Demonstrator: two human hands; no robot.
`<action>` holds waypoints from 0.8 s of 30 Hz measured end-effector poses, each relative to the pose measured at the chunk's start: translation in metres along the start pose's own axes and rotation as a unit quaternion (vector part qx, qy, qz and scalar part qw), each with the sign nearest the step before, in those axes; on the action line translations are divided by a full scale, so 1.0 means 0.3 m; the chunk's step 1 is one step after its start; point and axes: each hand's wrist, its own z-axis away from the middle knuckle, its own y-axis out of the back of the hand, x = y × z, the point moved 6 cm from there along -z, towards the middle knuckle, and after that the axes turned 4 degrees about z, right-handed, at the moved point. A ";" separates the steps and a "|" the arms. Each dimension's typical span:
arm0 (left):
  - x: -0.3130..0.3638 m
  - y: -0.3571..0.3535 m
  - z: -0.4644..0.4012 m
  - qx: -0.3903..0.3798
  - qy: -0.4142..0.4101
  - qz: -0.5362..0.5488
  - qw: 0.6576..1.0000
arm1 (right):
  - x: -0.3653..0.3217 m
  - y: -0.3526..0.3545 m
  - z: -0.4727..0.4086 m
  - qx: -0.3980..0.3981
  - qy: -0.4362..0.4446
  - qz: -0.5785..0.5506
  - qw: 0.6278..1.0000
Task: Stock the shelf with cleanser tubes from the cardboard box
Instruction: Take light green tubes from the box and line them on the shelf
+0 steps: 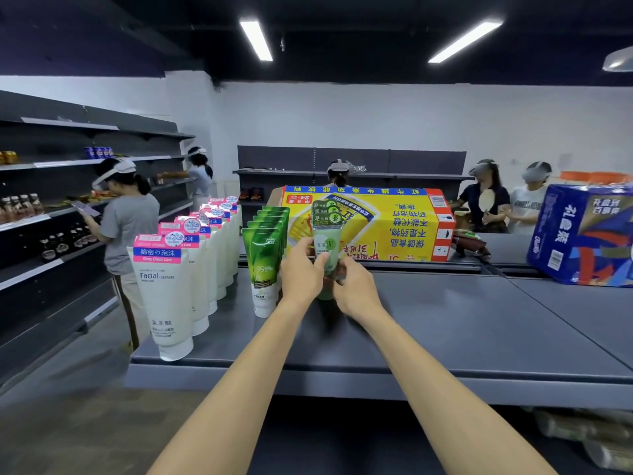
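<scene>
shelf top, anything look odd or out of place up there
The yellow box at the back of the shelf is upside down: its print reads inverted. The white tubes and green tubes stand in straight rows. Both hands, left and right, hold a pale green tube upright beside them.

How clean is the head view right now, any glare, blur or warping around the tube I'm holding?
Head view: seaweed tube readable between left hand and right hand; ceiling lights blown out; wide-angle warping bends the shelf edges; background people soft.
</scene>
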 end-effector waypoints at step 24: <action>-0.004 -0.016 -0.032 -0.009 0.005 0.007 1.000 | -0.009 -0.002 -0.029 0.008 0.001 0.015 1.000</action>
